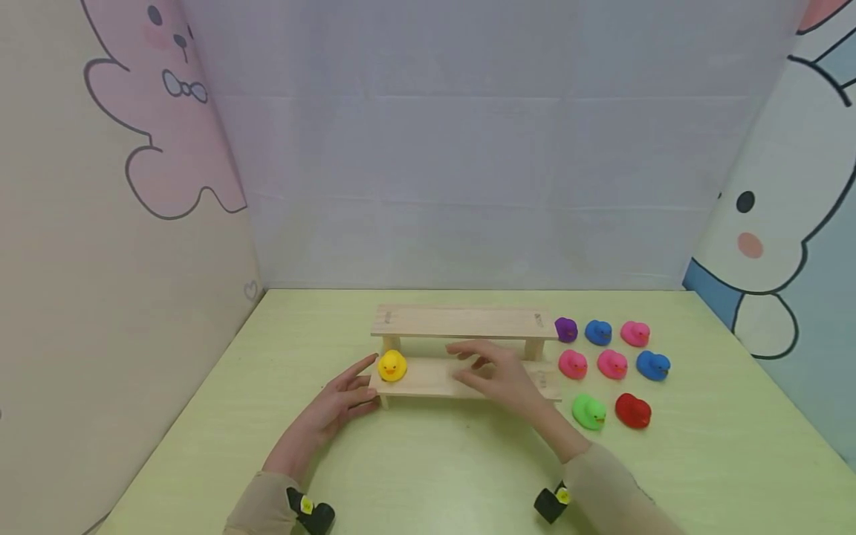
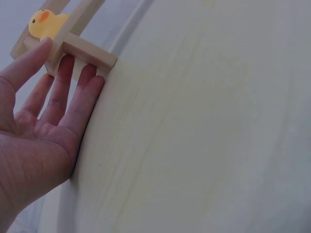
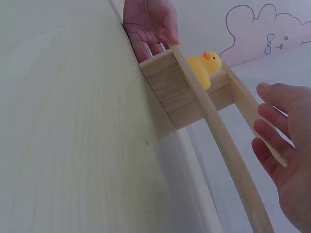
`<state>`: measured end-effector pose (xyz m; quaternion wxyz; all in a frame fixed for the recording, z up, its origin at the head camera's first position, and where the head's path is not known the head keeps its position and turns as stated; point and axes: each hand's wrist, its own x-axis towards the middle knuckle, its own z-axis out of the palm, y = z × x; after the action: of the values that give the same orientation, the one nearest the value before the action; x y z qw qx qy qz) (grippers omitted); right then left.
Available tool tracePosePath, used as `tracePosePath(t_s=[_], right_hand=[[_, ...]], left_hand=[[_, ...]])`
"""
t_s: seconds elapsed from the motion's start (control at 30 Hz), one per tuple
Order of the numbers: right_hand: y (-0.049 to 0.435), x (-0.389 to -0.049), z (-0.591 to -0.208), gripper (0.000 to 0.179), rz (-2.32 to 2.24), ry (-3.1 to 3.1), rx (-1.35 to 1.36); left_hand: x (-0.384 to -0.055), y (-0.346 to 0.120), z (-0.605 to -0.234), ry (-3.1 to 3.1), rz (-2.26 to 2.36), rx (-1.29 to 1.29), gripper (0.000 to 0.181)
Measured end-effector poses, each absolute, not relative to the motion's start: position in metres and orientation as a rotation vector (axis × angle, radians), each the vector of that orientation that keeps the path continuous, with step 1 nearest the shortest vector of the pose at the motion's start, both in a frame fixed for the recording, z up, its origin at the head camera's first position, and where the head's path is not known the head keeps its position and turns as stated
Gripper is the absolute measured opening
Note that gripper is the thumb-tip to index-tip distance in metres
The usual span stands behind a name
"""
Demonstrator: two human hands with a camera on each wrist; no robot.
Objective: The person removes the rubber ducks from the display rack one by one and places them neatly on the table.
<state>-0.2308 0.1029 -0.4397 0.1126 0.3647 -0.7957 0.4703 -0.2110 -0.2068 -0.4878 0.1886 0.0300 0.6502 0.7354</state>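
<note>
A two-step wooden stand (image 1: 461, 321) is set in the middle of the table. On the left end of its lower board (image 1: 435, 380) sits a yellow rubber duck (image 1: 391, 366), also visible in the left wrist view as a duck (image 2: 47, 24) behind the board's edge. My left hand (image 1: 339, 401) rests against the stand's left end, its fingers extended and spread, with the thumb by the board. Over the lower board, right of the yellow duck, hovers my right hand (image 1: 498, 377). Its fingers are slightly bent, apart from the thumb, and hold nothing.
Several ducks stand in rows right of the stand: a purple duck (image 1: 565, 329), blue ducks (image 1: 598, 332), pink ducks (image 1: 612, 364), a green duck (image 1: 589, 412) and a red duck (image 1: 632, 411). A pale curtain (image 1: 468, 148) hangs behind the table.
</note>
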Motion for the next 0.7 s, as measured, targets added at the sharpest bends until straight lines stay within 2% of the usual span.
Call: tracePosePath(t_s=[0.27, 0.7], right_hand=[[0.062, -0.229, -0.441, 0.037, 1.503, -2.317, 1.068], [0.020, -0.213, -0.417, 0.035, 1.662, -2.315, 1.006]], left_hand=[[-0.210, -0.211, -0.482, 1.715, 2.051, 0.198, 0.062], [-0.209, -0.217, -0.476, 1.616, 2.027, 0.253, 0.064]])
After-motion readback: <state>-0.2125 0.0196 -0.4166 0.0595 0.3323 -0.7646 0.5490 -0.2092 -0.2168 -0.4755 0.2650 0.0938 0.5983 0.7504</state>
